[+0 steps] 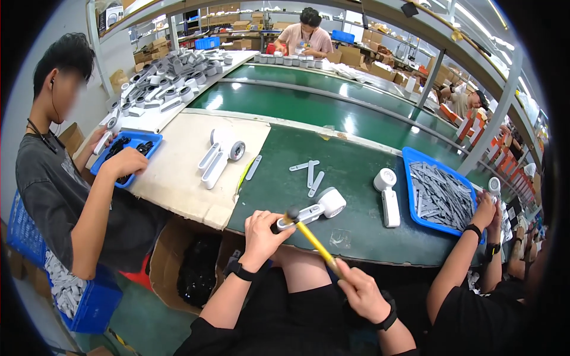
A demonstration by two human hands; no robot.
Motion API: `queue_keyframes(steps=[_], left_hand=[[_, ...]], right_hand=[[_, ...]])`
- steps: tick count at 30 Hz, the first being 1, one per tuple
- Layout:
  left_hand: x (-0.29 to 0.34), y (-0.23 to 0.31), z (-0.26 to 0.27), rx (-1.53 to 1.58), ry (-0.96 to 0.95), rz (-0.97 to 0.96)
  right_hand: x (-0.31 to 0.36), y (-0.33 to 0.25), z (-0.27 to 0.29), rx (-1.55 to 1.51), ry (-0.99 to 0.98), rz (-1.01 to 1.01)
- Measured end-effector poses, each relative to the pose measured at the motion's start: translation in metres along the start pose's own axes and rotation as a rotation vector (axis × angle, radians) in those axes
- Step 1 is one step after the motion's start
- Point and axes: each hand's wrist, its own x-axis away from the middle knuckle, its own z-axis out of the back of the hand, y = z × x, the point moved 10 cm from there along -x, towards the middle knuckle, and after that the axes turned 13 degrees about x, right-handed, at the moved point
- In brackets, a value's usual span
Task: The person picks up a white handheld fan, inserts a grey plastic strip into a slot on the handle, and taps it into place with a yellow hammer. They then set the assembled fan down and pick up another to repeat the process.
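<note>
The person's left hand (260, 232) has its fingers curled around the handle end of a white handheld device (314, 209), pinning it at the near edge of the green table (356, 178). The device lies flat, round head pointing away to the right. The right hand (363, 292) is wrapped tight around the yellow handle of a small hammer (309, 237), fingers closed on it, and the dark hammer head sits right by the left hand's fingertips, at or just over the device's handle. Can't tell if it's actually touching.

Just beyond the device there are a few loose grey strips (312, 173) on the green mat. Off to the right, another white device (387, 196) lies by a blue tray (409, 155) full of the same grey strips, and a co-worker's hand (484, 209) is at that tray's far side.

To the left, two more white devices (221, 155) lie on a sheet of cardboard (178, 172). Further left, another person has a hand (126, 161) in a blue bin (155, 137) of black parts. Under the table edge there's an open cardboard box (169, 261) with dark stuff inside.
</note>
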Motion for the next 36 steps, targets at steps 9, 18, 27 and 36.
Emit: queue_keyframes(steps=[9,18,27,36], left_hand=[[0.005,0.005,0.002,-0.036,0.029,-0.059],[-0.016,0.039,-0.025,0.152,-0.102,-0.120],[-0.007,-0.007,-0.026,0.692,-0.064,0.437],[-0.022,-0.070,0.087,0.661,0.325,0.386]], right_hand=[[0.015,-0.008,-0.012,-0.101,0.000,0.050],[0.088,0.079,-0.017,-0.737,0.360,-0.396],[0.108,0.104,-0.032,-0.835,0.512,-0.486],[0.103,0.099,-0.019,-0.931,0.523,-0.353]])
